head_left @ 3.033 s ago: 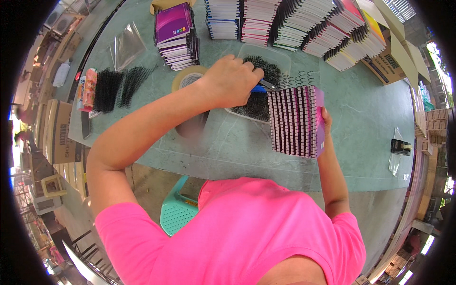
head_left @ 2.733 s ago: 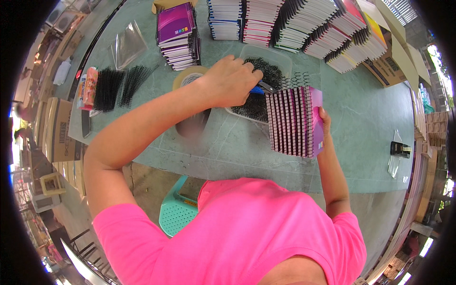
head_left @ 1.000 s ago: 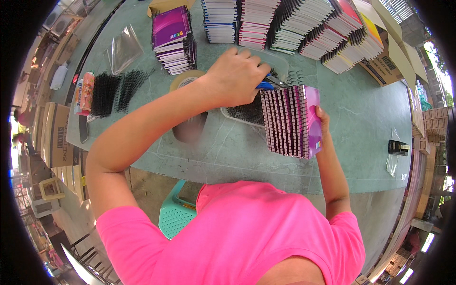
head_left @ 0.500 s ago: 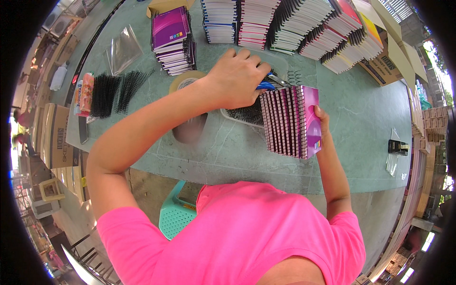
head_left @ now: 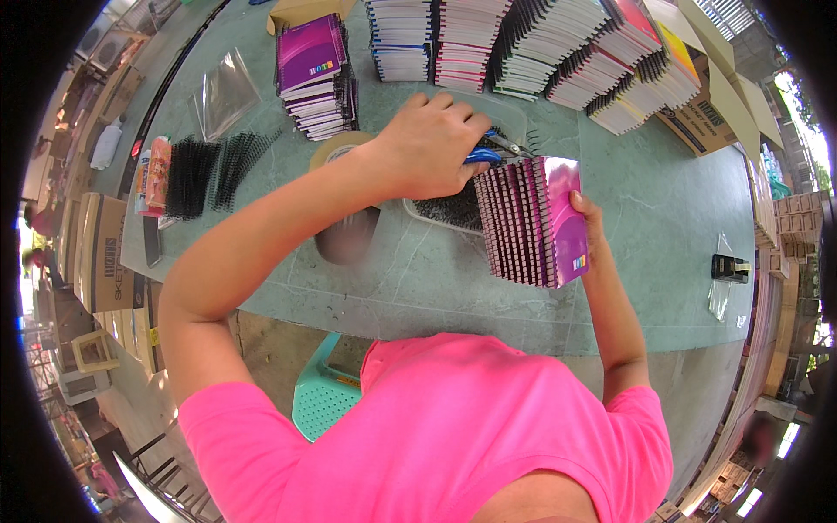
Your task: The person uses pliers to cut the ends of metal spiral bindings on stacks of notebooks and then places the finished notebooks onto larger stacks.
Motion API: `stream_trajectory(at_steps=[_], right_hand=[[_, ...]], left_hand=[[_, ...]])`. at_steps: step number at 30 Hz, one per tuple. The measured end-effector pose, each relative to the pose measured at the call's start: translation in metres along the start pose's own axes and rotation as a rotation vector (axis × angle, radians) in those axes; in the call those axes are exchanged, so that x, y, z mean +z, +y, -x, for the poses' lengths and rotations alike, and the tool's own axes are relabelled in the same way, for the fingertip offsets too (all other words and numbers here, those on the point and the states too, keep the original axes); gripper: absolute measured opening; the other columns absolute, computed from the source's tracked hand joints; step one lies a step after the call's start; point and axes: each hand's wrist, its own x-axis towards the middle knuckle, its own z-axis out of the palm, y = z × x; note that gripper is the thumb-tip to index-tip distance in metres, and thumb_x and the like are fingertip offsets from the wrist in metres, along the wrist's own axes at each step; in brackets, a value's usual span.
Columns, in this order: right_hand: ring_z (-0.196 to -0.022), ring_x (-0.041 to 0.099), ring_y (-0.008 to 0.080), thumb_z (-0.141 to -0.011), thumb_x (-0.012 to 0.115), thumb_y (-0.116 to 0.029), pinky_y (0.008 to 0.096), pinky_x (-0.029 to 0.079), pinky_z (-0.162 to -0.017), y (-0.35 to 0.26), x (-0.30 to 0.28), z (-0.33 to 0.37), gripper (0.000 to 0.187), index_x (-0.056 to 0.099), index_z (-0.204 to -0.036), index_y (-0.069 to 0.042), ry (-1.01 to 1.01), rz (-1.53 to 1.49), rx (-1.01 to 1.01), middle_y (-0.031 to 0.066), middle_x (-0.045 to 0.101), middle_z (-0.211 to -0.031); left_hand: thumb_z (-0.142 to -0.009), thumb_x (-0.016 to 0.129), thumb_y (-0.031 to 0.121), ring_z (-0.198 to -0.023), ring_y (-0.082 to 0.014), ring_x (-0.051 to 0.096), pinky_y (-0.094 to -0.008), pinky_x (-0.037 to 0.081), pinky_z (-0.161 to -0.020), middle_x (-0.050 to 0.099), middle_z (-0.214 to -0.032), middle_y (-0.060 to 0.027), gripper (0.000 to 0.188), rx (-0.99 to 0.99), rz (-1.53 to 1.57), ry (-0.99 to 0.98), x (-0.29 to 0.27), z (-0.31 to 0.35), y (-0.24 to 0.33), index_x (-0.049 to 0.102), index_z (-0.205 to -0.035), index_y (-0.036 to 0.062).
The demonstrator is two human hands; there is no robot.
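My left hand (head_left: 434, 146) is closed round the blue handles of a pair of pliers (head_left: 486, 155). Their metal jaws lie at the top edge of a bundle of purple spiral notebooks (head_left: 523, 222). The notebooks stand tilted, their black coil bindings side by side toward me. My right hand (head_left: 589, 222) grips the bundle from its right side, thumb on the shiny purple cover; its other fingers are mostly hidden. A short black coil end (head_left: 533, 139) sticks up just beyond the jaws. Behind the bundle sits a clear plastic tub (head_left: 418, 214) with black coil scraps in it.
Purple notebooks (head_left: 312, 65) are stacked at the back left, with several more notebook stacks (head_left: 475, 44) along the back. Loose black coils (head_left: 192, 174) lie at left near a clear plastic sleeve (head_left: 227, 91). A tape roll (head_left: 327, 155) lies under my left forearm. A cardboard box (head_left: 697, 122) stands back right.
The bundle has turned slightly, showing more of its front cover. Less of the loose coil sticks up beyond the jaws. My left hand and the pliers have shifted slightly left.
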Motion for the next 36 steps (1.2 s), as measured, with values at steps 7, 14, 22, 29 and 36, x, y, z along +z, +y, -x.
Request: stream_trajectory(at_steps=[7, 14, 22, 29, 36], right_hand=[[-0.086, 0.061, 0.028, -0.068, 0.067, -0.03, 0.0394, 0.049, -0.081, -0.002, 0.018, 0.005, 0.057, 0.05, -0.111, 0.002, -0.033, -0.007, 0.063, 0.017, 0.061, -0.099], [-0.085, 0.061, 0.0266, -0.071, 0.065, -0.031, 0.0385, 0.05, -0.08, -0.011, 0.014, 0.007, 0.054, 0.051, -0.111, 0.002, -0.069, 0.076, 0.044, 0.0162, 0.061, -0.099], [-0.077, 0.063, 0.0248, -0.07, 0.064, -0.032, 0.0368, 0.053, -0.071, -0.004, -0.019, -0.002, 0.049, 0.053, -0.105, 0.001, -0.074, -0.022, -0.061, 0.0142, 0.063, -0.091], [-0.082, 0.062, 0.0253, -0.07, 0.065, -0.032, 0.0361, 0.052, -0.074, -0.005, 0.0, 0.003, 0.052, 0.051, -0.108, 0.001, 0.02, 0.013, -0.06, 0.0157, 0.062, -0.095], [-0.082, 0.061, 0.0262, -0.07, 0.065, -0.032, 0.0368, 0.05, -0.077, -0.015, 0.009, 0.002, 0.054, 0.051, -0.109, 0.001, 0.084, 0.177, -0.023, 0.0156, 0.061, -0.096]], left_hand=[[-0.075, 0.062, 0.025, -0.075, -0.0315, 0.056, -0.0392, 0.044, -0.068, 0.058, -0.08, -0.0135, 0.03, -0.036, 0.011, -0.134, -0.006, 0.001, 0.001, 0.055, -0.095, 0.0035], [-0.076, 0.064, 0.035, -0.06, -0.0187, 0.056, -0.0337, 0.045, -0.059, 0.055, -0.063, -0.0066, 0.033, -0.591, 0.638, -0.521, -0.013, 0.005, 0.003, 0.057, -0.083, 0.0027], [-0.069, 0.072, 0.015, -0.08, -0.0118, 0.054, -0.0263, 0.043, -0.074, 0.058, -0.085, -0.0016, 0.033, -0.443, 1.041, -0.136, 0.03, 0.015, -0.019, 0.058, -0.096, 0.005], [-0.07, 0.071, 0.013, -0.079, -0.0113, 0.056, -0.0253, 0.045, -0.074, 0.061, -0.084, -0.0038, 0.029, -0.307, 1.144, -0.057, 0.038, -0.007, -0.01, 0.06, -0.096, 0.0054], [-0.079, 0.063, 0.029, -0.063, -0.0116, 0.057, -0.0264, 0.045, -0.055, 0.059, -0.07, -0.0037, 0.025, -0.596, 0.786, -0.136, 0.038, -0.009, -0.031, 0.058, -0.082, 0.0041]])
